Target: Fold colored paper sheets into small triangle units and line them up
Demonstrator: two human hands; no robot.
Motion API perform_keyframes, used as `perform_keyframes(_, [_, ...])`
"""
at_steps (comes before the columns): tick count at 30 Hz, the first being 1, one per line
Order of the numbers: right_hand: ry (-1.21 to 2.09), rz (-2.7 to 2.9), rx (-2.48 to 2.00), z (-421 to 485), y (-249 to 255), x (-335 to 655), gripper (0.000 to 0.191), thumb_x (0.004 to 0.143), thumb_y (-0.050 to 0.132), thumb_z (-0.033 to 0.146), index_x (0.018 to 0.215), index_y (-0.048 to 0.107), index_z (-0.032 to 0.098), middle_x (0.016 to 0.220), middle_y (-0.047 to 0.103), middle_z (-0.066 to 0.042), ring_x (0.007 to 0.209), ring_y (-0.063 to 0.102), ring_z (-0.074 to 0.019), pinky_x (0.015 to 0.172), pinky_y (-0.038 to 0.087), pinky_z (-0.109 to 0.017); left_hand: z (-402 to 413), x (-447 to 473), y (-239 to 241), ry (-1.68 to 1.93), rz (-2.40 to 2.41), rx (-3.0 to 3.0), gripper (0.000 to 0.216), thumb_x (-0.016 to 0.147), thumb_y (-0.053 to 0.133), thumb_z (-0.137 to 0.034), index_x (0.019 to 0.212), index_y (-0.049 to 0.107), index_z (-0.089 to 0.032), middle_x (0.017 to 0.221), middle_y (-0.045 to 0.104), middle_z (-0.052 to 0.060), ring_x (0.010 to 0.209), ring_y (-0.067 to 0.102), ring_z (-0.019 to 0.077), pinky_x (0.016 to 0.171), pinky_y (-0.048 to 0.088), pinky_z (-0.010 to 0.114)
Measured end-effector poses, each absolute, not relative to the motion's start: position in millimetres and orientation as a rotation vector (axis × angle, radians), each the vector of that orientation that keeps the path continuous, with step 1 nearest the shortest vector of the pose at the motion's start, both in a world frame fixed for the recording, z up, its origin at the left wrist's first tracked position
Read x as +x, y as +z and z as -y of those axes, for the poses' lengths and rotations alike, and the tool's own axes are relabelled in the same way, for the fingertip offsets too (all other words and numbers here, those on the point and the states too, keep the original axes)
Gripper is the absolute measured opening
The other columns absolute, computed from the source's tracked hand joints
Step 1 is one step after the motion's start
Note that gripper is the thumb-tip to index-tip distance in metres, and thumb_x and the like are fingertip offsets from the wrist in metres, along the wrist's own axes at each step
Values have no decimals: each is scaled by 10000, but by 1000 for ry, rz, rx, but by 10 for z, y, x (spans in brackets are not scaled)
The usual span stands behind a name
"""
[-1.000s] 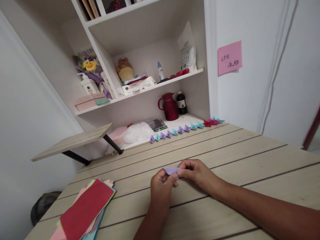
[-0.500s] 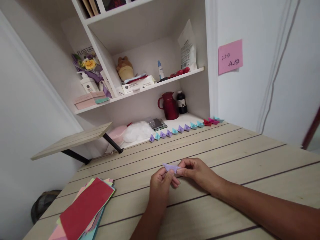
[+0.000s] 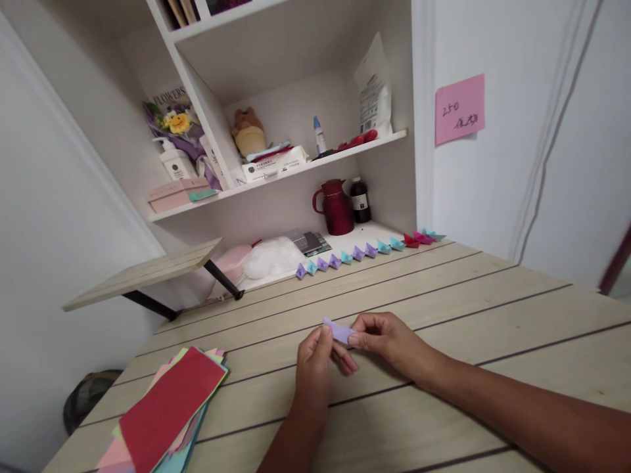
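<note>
A small folded piece of purple paper is held just above the wooden table, between both hands. My left hand pinches its left end with thumb and fingers. My right hand pinches its right end, fingers curled. A stack of coloured paper sheets, red on top, lies at the near left of the table. A row of several small folded paper boats in purple, blue and red lines the far edge of the table.
White shelves behind the table hold a dark red jug, a dark bottle, a white plastic bag, boxes and a plush toy. A small raised wooden board stands at the left. A pink note sticks on the wall.
The purple paper has tilted slightly between my fingers, and my left thumb has shifted up along its left end. Both hands stay in nearly the same place.
</note>
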State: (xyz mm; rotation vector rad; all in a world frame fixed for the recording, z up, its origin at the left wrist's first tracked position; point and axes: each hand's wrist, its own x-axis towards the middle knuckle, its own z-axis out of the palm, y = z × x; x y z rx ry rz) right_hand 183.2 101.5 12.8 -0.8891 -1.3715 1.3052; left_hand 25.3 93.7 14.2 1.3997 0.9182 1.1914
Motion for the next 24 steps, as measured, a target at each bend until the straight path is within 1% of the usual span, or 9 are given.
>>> perform_keyframes(3, [1335, 1390, -862, -1016, 126, 1829, 339, 637, 740, 464, 607, 580, 167, 579, 598, 12, 607, 519, -144, 650, 387, -283, -946, 254, 124, 1237, -941, 1366, 453, 867, 459, -563, 742, 583, -146, 575, 649, 53, 500, 549, 156, 574, 437, 278])
perform_keyframes(5, [1324, 1372, -881, -1025, 129, 1834, 333, 625, 738, 464, 615, 581, 170, 606, 605, 8, 630, 520, -150, 661, 382, -283, -956, 255, 116, 1281, -1000, 1390, 444, 859, 480, -556, 729, 598, -148, 632, 652, 53, 577, 570, 158, 633, 446, 274])
perform_keyframes(8, [1272, 1329, -959, -1044, 139, 1848, 319, 621, 717, 463, 618, 567, 182, 595, 553, 25, 604, 465, -134, 610, 343, -264, -988, 251, 94, 1360, -1092, 1468, 379, 833, 550, -514, 725, 621, -157, 699, 645, 42, 705, 581, 164, 712, 435, 253])
perform_keyframes(10, [1244, 1330, -992, -1053, 142, 1855, 311, 626, 704, 458, 616, 556, 185, 581, 513, 34, 583, 422, -124, 578, 314, -254, -1019, 247, 67, 1404, -1108, 1466, 325, 791, 614, -485, 755, 634, -164, 726, 646, 33, 727, 578, 164, 706, 431, 242])
perform_keyframes(14, [1240, 1383, -978, -1062, 121, 1854, 298, 643, 700, 434, 603, 552, 179, 568, 485, 42, 566, 389, -110, 564, 305, -245, -1061, 240, 31, 1385, -1118, 1404, 283, 742, 663, -440, 785, 649, -160, 745, 668, 33, 681, 581, 154, 662, 433, 238])
perform_keyframes(18, [1202, 1449, -981, -1072, 76, 1858, 275, 680, 688, 410, 610, 565, 174, 577, 482, 42, 574, 396, -110, 557, 306, -241, -1041, 236, 64, 1365, -1183, 1397, 249, 728, 675, -404, 731, 649, -156, 644, 652, 20, 620, 581, 150, 629, 436, 241])
perform_keyframes(21, [1158, 1495, -988, -1073, 61, 1865, 256, 702, 676, 400, 624, 584, 174, 586, 502, 38, 585, 418, -117, 557, 321, -240, -1023, 233, 93, 1381, -1183, 1391, 283, 717, 684, -437, 706, 647, -156, 571, 622, 8, 581, 580, 151, 611, 441, 245])
perform_keyframes(24, [1136, 1523, -994, -1066, 65, 1867, 239, 715, 669, 390, 647, 606, 170, 606, 541, 27, 602, 451, -126, 573, 346, -242, -1023, 235, 96, 1370, -1139, 1401, 322, 734, 665, -473, 697, 635, -155, 575, 627, 12, 578, 585, 144, 623, 447, 244])
